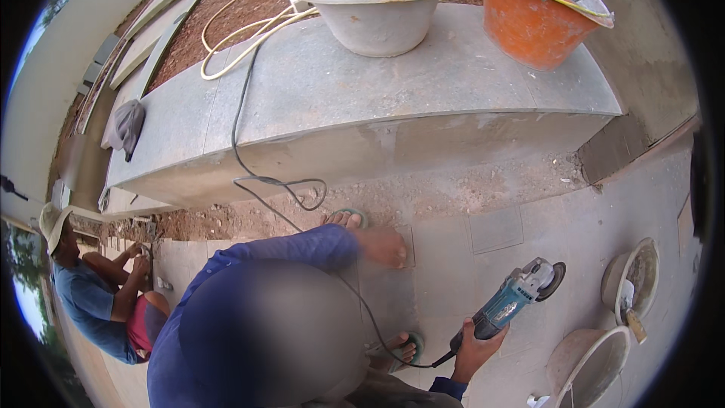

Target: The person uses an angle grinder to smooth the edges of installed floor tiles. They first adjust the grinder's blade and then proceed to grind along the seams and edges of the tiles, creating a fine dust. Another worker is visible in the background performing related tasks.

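In my right hand (477, 349) is a teal angle grinder (507, 304), gripped by its rear body, with the grey disc (555, 282) pointing up and to the right. Its black cord (370, 307) runs left from the handle and passes behind my blue-sleeved left arm (294, 249). My left hand (387, 246) reaches low over the floor beside a dark tile edge. Its fingers are smeared, and I cannot tell whether it touches the tile. My feet in green sandals rest on the tiles. A blurred patch hides part of my body.
A low ledge (362, 83) carries a pale basin with tools (377, 26), an orange bucket (529, 23) and a grey cloth (126, 127). Two mortar buckets lie tilted at right, one with a trowel (631, 310). A co-worker (94, 295) crouches at far left. A cable (242, 132) crosses the ledge.
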{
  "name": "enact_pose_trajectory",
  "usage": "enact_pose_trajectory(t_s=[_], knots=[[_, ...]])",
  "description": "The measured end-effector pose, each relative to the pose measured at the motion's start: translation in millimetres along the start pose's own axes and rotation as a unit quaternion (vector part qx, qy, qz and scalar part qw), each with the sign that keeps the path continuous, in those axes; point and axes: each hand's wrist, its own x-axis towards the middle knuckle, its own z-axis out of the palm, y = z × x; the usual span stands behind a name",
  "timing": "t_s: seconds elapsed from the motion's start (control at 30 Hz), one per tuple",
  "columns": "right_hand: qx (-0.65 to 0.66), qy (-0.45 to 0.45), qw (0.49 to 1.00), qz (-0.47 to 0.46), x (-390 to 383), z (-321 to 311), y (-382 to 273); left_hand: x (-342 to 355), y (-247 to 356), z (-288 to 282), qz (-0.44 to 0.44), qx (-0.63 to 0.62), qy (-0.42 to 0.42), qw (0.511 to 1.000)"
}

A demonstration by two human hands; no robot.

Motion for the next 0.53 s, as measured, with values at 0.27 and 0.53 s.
enact_pose_trajectory(t_s=[0.27,0.53], knots=[[0.116,-0.273,0.943,-0.149,-0.9,44.4,-99.4,-212.4,29.8,11.5,-0.039,-0.081,0.116,0.989],[-0.003,-0.430,0.836,-0.341,-57.8,140.8,-272.6,-319.0,157.7,22.9,-0.062,0.203,0.088,0.973]])
